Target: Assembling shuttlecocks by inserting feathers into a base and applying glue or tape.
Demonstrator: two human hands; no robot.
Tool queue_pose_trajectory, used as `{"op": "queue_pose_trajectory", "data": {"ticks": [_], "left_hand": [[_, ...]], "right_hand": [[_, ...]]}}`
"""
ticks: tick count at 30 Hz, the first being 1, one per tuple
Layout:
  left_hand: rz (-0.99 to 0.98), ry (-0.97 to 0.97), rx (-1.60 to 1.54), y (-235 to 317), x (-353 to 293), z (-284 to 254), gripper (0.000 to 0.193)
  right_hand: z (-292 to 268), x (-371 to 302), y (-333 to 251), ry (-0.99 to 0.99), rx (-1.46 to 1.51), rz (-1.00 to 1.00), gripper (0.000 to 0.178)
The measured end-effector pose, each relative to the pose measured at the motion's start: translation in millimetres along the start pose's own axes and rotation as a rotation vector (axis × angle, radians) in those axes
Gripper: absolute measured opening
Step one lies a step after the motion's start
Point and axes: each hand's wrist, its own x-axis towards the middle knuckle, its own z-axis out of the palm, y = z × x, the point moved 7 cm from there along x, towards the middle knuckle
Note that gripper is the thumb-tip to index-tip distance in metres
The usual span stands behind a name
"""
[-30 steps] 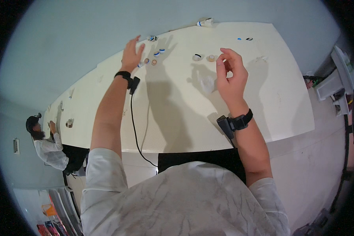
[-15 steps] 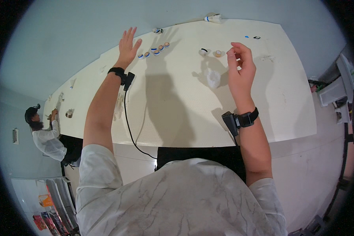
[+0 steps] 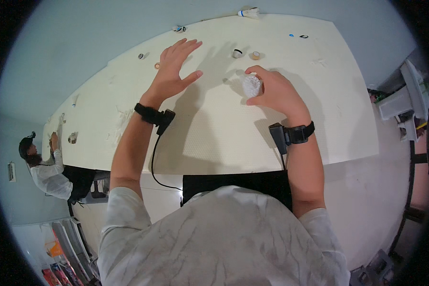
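My right hand (image 3: 274, 91) curves its thumb and fingers around a white, cup-shaped piece with a ruffled edge (image 3: 251, 86). The piece sits between the fingertips, low over the table. My left hand (image 3: 177, 66) is held above the table with its fingers spread and nothing in it. Under and beside it lies a small tan-topped disc (image 3: 157, 66), partly covered by the hand. A small banded disc (image 3: 141, 56) rests farther left. Beyond the right hand are a black-banded white cap-like piece (image 3: 237, 54) and a tan-topped round piece (image 3: 256, 56).
A shuttlecock (image 3: 249, 13) lies at the table's far edge, with small banded pieces (image 3: 179, 29) left of it. A blue bit (image 3: 291, 35) and a black ring (image 3: 304, 36) lie far right. Another person (image 3: 47, 167) works at the left end of the white table (image 3: 338, 119).
My right hand has come in leftward and closed around the white ruffled piece. My left hand has moved right, over the row of small discs, hiding most of them. The view has shifted slightly.
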Motion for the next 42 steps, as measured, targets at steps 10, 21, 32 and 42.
{"op": "queue_pose_trajectory", "data": {"ticks": [10,21,32,42], "left_hand": [[-0.337,0.145,-0.028,-102.1,-29.2,17.1,0.063],[-0.302,0.221,0.218,-89.0,-22.8,36.1,0.034],[-0.297,0.089,-0.877,64.4,-28.5,42.5,0.036],[-0.178,0.317,-0.827,58.6,-28.8,47.5,0.042]], "right_hand": [[6.6,14.0,9.0,0.221,0.175,-0.082,0.049],[30.5,23.8,23.4,0.287,0.419,-0.054,0.043],[32.4,17.2,-1.3,0.235,0.918,-0.026,0.04],[35.1,17.4,-3.1,0.145,0.849,-0.082,0.042]]}}
